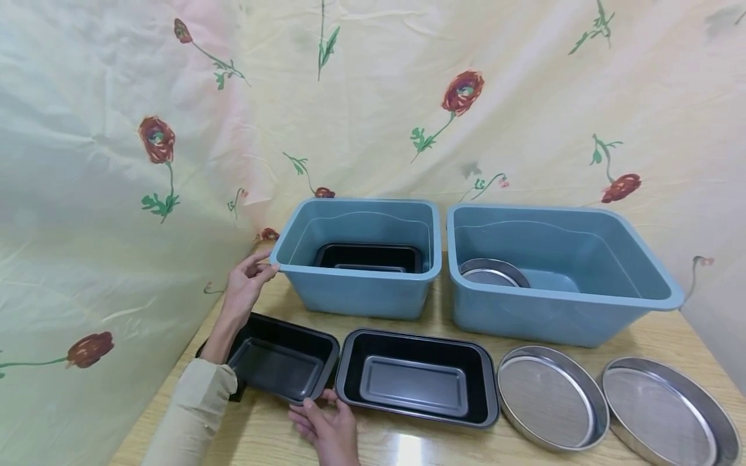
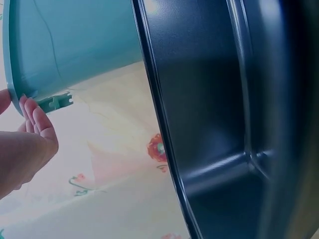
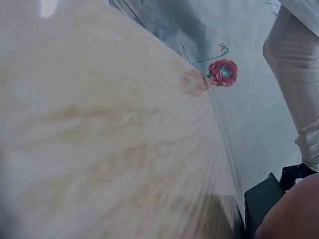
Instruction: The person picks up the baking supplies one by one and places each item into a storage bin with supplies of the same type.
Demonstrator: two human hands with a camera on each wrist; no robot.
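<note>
My left hand (image 1: 243, 288) pinches the left end of the rim of the left blue plastic bin (image 1: 358, 294); in the left wrist view its thumb and fingers (image 2: 37, 115) are round the bin's corner. Below that forearm lies a black loaf pan (image 1: 276, 362), its inside filling much of the left wrist view. My right hand (image 1: 326, 424) holds this pan's near right corner, thumb at the rim and fingers beneath. A second, longer loaf pan (image 1: 414, 385) sits right beside it. Inside the left bin lies another black loaf pan (image 1: 370, 255).
A second blue bin (image 1: 548, 310) stands to the right, with a round metal pan (image 1: 494, 272) inside. Two round metal pans (image 1: 550, 398) (image 1: 661, 414) lie at the right on the wooden table (image 1: 256, 427). A flowered cloth (image 1: 361, 116) hangs behind and to the left.
</note>
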